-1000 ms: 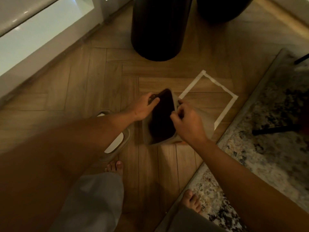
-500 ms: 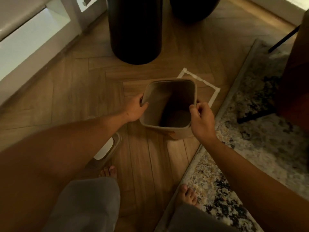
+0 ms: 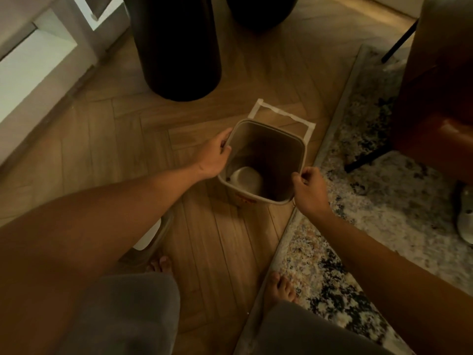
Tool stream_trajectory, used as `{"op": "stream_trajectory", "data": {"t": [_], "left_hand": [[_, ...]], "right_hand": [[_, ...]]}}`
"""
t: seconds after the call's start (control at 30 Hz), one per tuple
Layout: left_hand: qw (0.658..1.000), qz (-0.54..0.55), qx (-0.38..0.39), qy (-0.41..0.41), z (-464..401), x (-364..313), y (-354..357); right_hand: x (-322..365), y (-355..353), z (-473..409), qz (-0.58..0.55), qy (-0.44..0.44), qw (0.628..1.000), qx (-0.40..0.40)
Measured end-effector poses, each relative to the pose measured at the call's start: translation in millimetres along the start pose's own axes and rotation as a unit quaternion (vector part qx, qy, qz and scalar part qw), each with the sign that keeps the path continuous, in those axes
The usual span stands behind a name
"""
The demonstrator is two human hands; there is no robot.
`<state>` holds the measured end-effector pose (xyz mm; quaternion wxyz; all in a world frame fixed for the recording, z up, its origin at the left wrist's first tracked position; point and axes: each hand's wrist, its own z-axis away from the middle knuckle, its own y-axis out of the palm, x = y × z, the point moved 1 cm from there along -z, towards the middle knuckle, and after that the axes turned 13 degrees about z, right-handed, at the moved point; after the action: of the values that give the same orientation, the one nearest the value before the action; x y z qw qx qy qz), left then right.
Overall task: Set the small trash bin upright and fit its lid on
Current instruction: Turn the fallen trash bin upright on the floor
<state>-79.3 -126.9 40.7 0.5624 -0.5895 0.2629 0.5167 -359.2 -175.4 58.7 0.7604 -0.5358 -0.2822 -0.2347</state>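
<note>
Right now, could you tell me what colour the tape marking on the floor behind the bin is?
White: the tape marking shows clearly against the wooden floor in the head view.

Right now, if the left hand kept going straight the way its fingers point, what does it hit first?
The left hand is already on the trash bin, fingers at the left rim. Pushed on, it meets that wall, then the open interior; depth is unclear.

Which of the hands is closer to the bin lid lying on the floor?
Left. The left hand grips the bin rim on the side facing the lid; the right hand holds the opposite rim, farther away.
</note>
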Motion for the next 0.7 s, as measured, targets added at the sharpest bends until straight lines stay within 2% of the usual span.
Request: {"op": "stream_trajectory", "data": {"t": [0.3, 0.6, 0.7], "left_hand": [[0.999, -0.005, 0.034, -0.006, 1.2, -8.6, 7.9], [0.998, 0.039, 0.041, -0.033, 6.8, -7.2, -9.3], [0.998, 0.044, 0.021, -0.042, 6.9, -12.2, -24.9]], "right_hand": [[-18.1, -5.7, -3.2, 0.017, 0.016, 0.999, 0.026], [-2.2, -8.5, -13.8, 0.069, 0.051, 0.989, 0.121], [21.4, -17.7, -19.9, 0.129, 0.014, 0.989, 0.065]]}}
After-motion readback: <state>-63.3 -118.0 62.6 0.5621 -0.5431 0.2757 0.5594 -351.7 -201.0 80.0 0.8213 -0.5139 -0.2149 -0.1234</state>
